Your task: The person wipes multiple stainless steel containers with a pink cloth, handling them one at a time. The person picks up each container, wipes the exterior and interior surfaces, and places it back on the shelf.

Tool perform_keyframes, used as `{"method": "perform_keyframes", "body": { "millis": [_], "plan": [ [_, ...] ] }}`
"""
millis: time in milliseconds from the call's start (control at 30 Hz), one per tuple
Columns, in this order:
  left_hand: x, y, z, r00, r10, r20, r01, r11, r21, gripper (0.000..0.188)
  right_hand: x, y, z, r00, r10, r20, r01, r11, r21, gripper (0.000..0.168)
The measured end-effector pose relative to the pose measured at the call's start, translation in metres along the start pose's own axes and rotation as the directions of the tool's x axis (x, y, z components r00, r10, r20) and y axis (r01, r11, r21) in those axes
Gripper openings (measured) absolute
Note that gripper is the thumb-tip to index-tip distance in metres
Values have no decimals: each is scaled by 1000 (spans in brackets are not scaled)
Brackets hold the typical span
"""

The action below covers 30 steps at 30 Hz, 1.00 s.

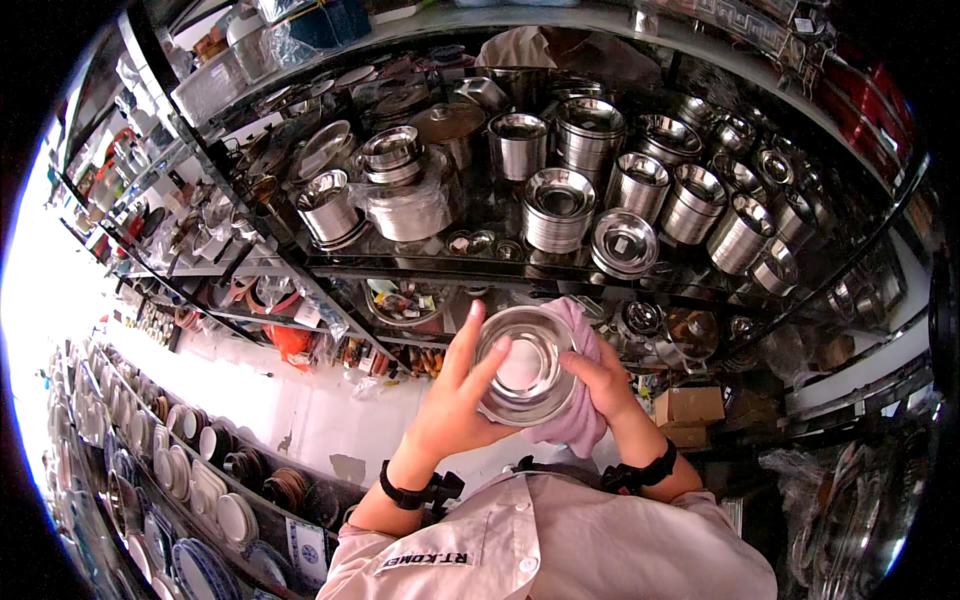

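A round stainless steel bowl (487, 405) with a wide rim is held in front of my chest, its inside facing up. My left hand (457, 394) grips it from the left, with the thumb over the inside and the palm under the near edge. On the right side my right hand (604, 379) holds the bowl through a pink cloth (574, 427), its thumb reaching over the rim. The cloth lies around the bowl's right edge and partly beneath it. Beyond my hands, stacks of steel bowls (559, 214) stand on a dark shelf.
The dark shelf's front edge (450, 266) runs just beyond my hands. A lower shelf holds a lidded pot (690, 337). Cardboard boxes (688, 407) sit at the lower right. Racks of plates (236, 517) fill the lower left, and a metal upright (202, 150) stands at the left.
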State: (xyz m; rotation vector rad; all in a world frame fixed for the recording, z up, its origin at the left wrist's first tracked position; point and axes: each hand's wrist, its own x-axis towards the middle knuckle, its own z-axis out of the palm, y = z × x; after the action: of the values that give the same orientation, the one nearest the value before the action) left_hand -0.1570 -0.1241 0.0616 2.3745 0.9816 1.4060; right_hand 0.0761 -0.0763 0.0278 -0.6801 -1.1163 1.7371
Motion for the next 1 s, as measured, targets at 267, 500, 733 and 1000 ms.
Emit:
{"method": "perform_keyframes", "body": {
  "millis": [267,500,733,1000],
  "plan": [
    [-3,-3,-5,987,52,-153,-61,997,-54,128,2,9,8,984,-169,-64,112,847,-520,61],
    [-6,-7,-3,997,-41,-64,32,990,-136,115,1,-10,14,691,-637,342,610,262,-748,59],
    [-3,3,-6,990,-43,132,57,993,-105,103,-2,-24,32,841,-140,522,539,135,-832,32],
    [-9,5,-1,980,-62,188,105,967,-231,116,-13,3,13,941,11,339,64,975,-212,53]
  ]
}}
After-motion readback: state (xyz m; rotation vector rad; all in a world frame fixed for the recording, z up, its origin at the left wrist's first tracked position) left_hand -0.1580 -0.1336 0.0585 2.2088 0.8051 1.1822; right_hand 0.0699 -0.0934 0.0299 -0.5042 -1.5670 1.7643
